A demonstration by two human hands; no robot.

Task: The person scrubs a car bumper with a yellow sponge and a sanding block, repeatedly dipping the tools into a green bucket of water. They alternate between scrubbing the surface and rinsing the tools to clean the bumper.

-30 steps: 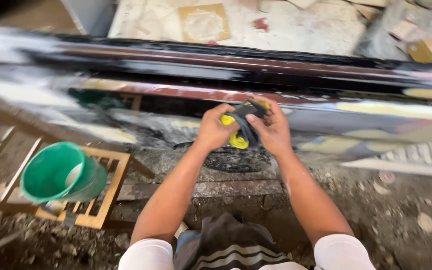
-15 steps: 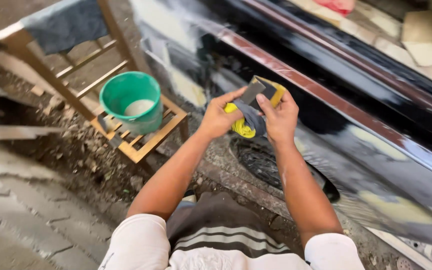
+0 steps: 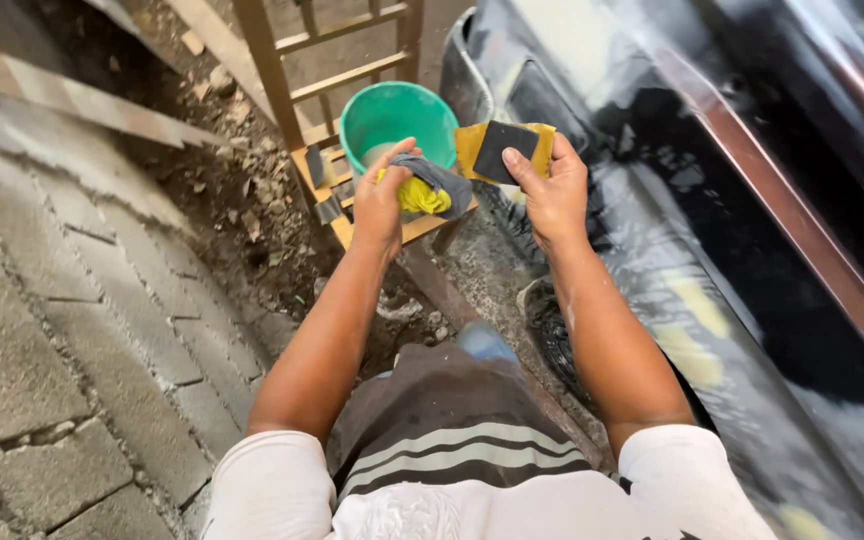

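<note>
The left hand is gripping a bunched yellow-and-grey cloth, while the right hand is pinching a folded yellow-backed dark sandpaper sheet above a green plastic bucket.

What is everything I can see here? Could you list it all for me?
sponge: one, yellow, wrapped in a grey sheet, in the left hand
sanding sheet: one, yellow with a dark face, in the right hand
bucket: one, green, on the wooden stool
wooden stool: one, light brown, beside the car
car body: one, black and wet with pale patches, on the right
paving: grey blocks, on the left
left hand: one, pinching the sponge
right hand: one, gripping the sanding sheet
</note>
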